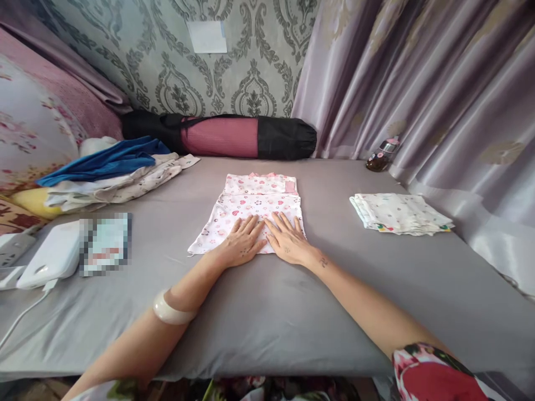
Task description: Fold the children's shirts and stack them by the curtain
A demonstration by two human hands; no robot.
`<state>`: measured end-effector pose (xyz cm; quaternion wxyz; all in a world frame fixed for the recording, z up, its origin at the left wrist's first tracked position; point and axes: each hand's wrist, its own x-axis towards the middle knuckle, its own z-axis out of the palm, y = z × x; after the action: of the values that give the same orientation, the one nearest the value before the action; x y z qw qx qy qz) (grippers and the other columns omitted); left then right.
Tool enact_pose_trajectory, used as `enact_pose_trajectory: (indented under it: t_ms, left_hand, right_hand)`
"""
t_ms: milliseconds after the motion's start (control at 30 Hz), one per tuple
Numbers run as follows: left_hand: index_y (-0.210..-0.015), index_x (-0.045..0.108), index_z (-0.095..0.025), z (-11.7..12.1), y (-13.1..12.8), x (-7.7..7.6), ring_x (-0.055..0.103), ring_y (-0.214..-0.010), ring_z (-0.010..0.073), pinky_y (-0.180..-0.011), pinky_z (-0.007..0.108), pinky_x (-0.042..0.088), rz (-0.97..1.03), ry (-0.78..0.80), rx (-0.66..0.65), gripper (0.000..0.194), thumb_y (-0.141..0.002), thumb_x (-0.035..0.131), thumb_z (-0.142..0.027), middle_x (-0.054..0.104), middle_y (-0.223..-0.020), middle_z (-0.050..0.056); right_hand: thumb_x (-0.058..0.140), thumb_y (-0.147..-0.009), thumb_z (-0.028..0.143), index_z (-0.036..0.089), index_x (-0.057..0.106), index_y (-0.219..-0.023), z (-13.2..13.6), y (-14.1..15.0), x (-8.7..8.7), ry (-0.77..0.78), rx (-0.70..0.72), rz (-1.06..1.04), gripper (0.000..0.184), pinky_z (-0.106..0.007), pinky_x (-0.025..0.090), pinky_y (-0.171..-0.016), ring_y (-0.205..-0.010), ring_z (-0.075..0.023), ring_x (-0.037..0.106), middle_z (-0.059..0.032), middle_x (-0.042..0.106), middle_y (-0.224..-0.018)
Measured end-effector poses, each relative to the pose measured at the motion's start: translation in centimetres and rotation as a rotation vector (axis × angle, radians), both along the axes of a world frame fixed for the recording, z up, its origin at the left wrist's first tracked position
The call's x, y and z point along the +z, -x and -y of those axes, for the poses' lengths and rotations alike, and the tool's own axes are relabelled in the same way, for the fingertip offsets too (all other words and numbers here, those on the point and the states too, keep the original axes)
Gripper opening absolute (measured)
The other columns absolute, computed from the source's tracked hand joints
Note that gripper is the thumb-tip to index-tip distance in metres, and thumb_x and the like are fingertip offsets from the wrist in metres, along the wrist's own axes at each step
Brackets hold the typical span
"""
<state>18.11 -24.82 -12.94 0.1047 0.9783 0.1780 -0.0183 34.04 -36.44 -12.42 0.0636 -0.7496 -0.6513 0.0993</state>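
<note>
A small white garment (259, 205) with pink and red prints lies flat on the grey bed sheet in front of me. Its upper part has a crosswise fold line, a pink patch at the right and pink trim along the far edge. My left hand (244, 240) rests flat on its near part, fingers stretched. Beside it, my right hand (286, 238) presses flat on the same cloth, fingers spread. The thumbs almost meet. Both palms cover part of the near edge.
To the right lies a stack of folded white cloths (401, 213); behind it stands a small bottle (382, 156). A rolled mat in a bag (219, 136) lies along the wall. Leftward are piled clothes (112, 167), a blurred packet (106, 245) and a white power bank (52, 253) with a cable.
</note>
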Motion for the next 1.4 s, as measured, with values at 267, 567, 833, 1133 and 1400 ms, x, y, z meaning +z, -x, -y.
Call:
enact_pose_trajectory:
  t_ms: [267, 567, 833, 1133, 1400]
  left_hand:
    - [-0.155, 0.027, -0.016, -1.2, 0.3, 0.2, 0.012, -0.151, 0.0296, -0.121, 0.050, 0.012, -0.019, 0.017, 0.056, 0.069, -0.099, 0.022, -0.056, 0.018, -0.163, 0.015]
    - [-0.149, 0.035, -0.010, -5.9, 2.5, -0.4, 0.023, -0.148, 0.0328, -0.118, 0.053, 0.020, -0.037, -0.090, 0.487, 0.064, -0.099, 0.024, -0.048, 0.030, -0.159, 0.018]
    - [-0.128, 0.056, -0.012, -6.7, 3.5, -0.5, 0.050, -0.125, 0.0352, -0.102, 0.049, 0.042, 0.135, -0.155, 0.532, 0.049, -0.095, 0.038, -0.044, 0.053, -0.137, 0.021]
    - [-0.136, 0.047, -0.010, -6.6, 4.4, 1.4, 0.061, -0.111, 0.0341, -0.092, 0.043, 0.047, 0.091, 0.022, 0.839, 0.058, -0.088, 0.048, -0.041, 0.068, -0.113, 0.019]
    - [-0.136, 0.050, -0.017, -6.1, 6.1, 3.2, 0.065, -0.103, 0.0296, -0.084, 0.037, 0.052, 0.094, 0.317, 0.852, 0.063, -0.080, 0.061, -0.044, 0.070, -0.106, 0.013]
  right_hand:
    - [0.021, -0.102, 0.044, 0.021, 0.025, -0.157, 0.0, -0.9, -0.2, -0.026, -0.060, 0.005, 0.059, -0.055, 0.006, -0.120, -0.152, -0.0252, 0.009, -0.0085, 0.014, -0.165]
    - [0.020, -0.102, 0.043, 0.007, 0.028, -0.154, 0.4, -3.9, -1.0, -0.013, -0.319, 0.052, 0.064, -0.050, 0.013, -0.121, -0.150, -0.0269, 0.017, -0.0138, 0.021, -0.162]
    - [0.033, -0.101, 0.035, 0.008, 0.044, -0.144, 0.3, -4.4, -1.1, -0.163, -0.309, 0.052, 0.052, -0.039, 0.028, -0.115, -0.138, -0.0276, 0.039, -0.0159, 0.042, -0.152]
    - [0.045, -0.096, 0.030, 0.013, 0.053, -0.133, 0.9, -4.0, 0.9, -0.136, -0.533, 0.082, 0.041, -0.036, 0.043, -0.091, -0.111, -0.0298, 0.058, -0.0177, 0.061, -0.121]
    - [0.046, -0.095, 0.032, 0.018, 0.052, -0.134, 2.8, -3.6, 2.7, -0.051, -0.563, -0.157, 0.042, -0.032, 0.045, -0.076, -0.089, -0.0254, 0.066, -0.0087, 0.071, -0.094]
